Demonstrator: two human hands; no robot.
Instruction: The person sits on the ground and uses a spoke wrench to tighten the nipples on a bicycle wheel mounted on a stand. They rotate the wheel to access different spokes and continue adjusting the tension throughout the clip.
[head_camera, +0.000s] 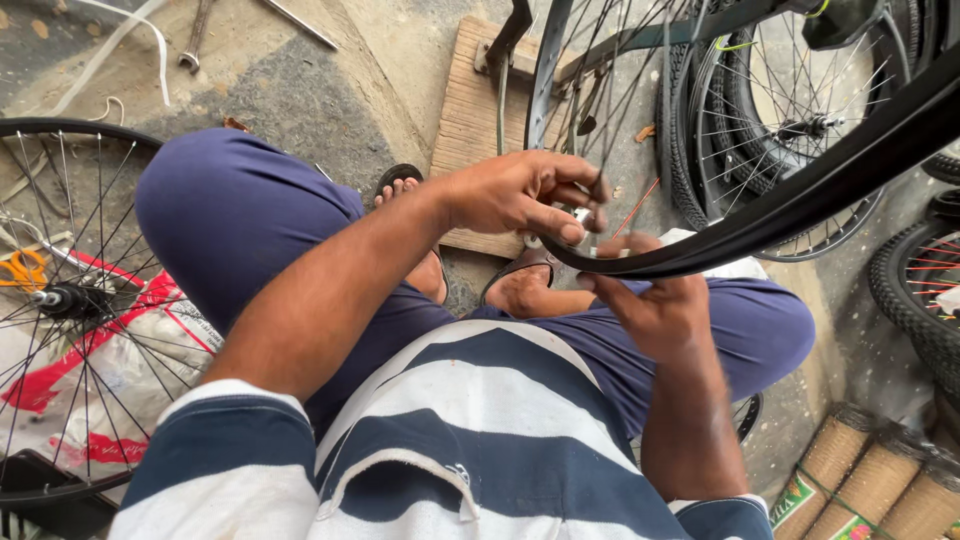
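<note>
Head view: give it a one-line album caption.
Seated person's left hand pinches a spoke at the black rim while the right hand steadies it from below.

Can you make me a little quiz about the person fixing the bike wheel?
1. True or false: the right hand is touching the black rim.
2. Which hand pinches a spoke at the rim?
A. the left hand
B. the right hand
C. neither hand
3. What orange thing lies behind the spoked wheel on the left of the view?

Key
1. True: its fingers rest on the rim's lower edge.
2. A.
3. A pair of scissors with orange handles.
</note>
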